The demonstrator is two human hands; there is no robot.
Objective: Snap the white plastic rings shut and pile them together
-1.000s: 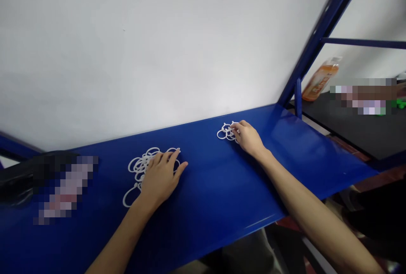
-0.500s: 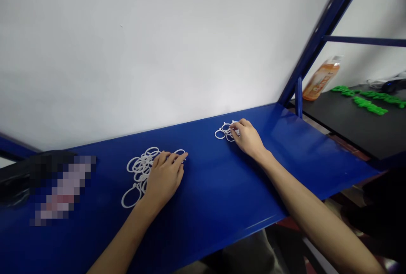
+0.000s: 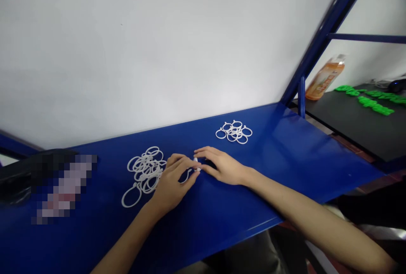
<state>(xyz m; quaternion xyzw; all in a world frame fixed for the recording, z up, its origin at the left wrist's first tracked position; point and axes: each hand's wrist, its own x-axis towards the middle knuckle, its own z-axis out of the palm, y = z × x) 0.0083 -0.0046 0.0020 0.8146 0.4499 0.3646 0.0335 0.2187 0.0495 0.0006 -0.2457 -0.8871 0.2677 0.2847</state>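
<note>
A thin white plastic ring [image 3: 189, 171] with a small thicker end is pinched between the thumb and fingers of my left hand [image 3: 171, 183]. My right hand [image 3: 226, 167] reaches in from the right, its thumb and fingers apart around the ring's small white end; firm contact is unclear. Beside and partly behind my left hand lies a tangled pile of white rings [image 3: 146, 165]. A smaller cluster of white rings with little knobs [image 3: 235, 132] rests farther back to the right, beyond my right hand.
The blue tabletop [image 3: 269, 143] meets a white wall [image 3: 158, 54]. A black bag [image 3: 12, 185] and a blurred-out item [image 3: 68, 185] lie at left. To the right stand a blue metal frame [image 3: 301, 75], an orange bottle [image 3: 326, 79] and green twisted bundles [image 3: 376, 105] on a black surface.
My right hand has left the right cluster, now fully visible, and moved left to meet my left hand. My left hand has shifted slightly right and closed its fingers on a ring.
</note>
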